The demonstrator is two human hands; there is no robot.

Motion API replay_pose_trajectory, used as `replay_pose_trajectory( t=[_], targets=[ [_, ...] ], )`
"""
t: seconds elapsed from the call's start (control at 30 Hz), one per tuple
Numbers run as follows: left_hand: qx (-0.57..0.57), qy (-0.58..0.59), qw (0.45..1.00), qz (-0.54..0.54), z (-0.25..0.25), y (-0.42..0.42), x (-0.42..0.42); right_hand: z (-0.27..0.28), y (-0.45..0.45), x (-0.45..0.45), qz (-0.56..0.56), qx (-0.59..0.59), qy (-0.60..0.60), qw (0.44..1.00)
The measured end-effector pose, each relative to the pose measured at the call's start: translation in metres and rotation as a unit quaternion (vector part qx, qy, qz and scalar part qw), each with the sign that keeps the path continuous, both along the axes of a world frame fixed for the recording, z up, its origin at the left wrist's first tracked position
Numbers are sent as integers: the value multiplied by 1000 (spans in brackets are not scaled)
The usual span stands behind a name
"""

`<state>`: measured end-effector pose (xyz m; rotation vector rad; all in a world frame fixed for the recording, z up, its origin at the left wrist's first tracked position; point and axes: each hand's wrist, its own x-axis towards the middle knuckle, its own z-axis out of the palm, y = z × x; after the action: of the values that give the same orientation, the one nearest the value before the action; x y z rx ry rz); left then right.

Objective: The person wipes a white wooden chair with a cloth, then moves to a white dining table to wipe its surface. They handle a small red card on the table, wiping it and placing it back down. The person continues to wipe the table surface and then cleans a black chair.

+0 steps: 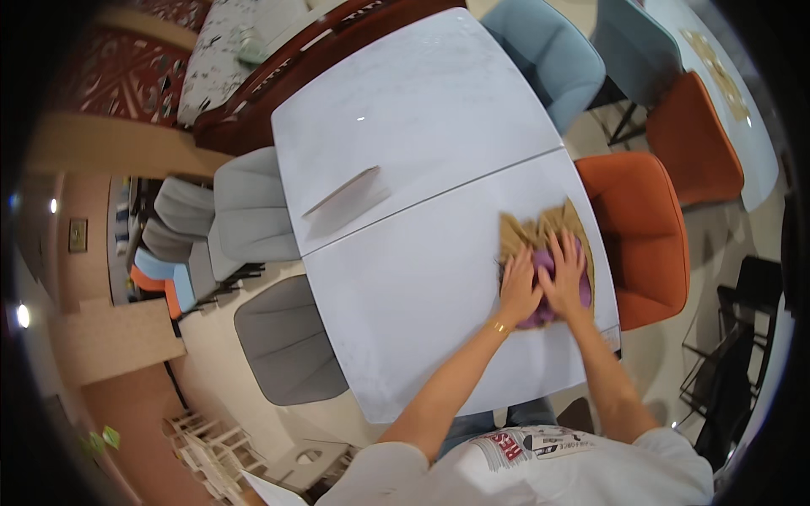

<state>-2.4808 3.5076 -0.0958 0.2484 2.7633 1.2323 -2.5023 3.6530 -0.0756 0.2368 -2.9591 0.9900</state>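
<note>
Both of my hands press on a crumpled tan cloth (pixel 511 234) with a purple cloth (pixel 585 288) lying over its middle, near the right edge of the white marbled tabletop (pixel 392 316). My left hand (pixel 520 284), with a gold band at its wrist, rests flat on the left part of the bunched cloths. Beside it, my right hand (pixel 564 272) lies with fingers spread over the purple and tan cloth. The two thumbs are close together. What lies under the palms is hidden.
A thin upright card or board (pixel 342 191) stands on the table's far left part, beyond a seam. Orange (pixel 639 240), blue (pixel 550 57) and grey chairs (pixel 288 341) stand around the table. A dark red wooden frame (pixel 253 95) adjoins its far edge.
</note>
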Motion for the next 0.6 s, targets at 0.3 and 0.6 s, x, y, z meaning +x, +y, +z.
replay_pose_trajectory(
  t=[0.3, 0.6],
  targets=[
    [148, 78, 842, 512, 53, -371, -65, -8, -85, 14, -100, 160, 9, 982],
    [274, -72, 818, 501, 27, -456, -152, -22, -88, -1, -99, 219, 64, 969]
  ],
)
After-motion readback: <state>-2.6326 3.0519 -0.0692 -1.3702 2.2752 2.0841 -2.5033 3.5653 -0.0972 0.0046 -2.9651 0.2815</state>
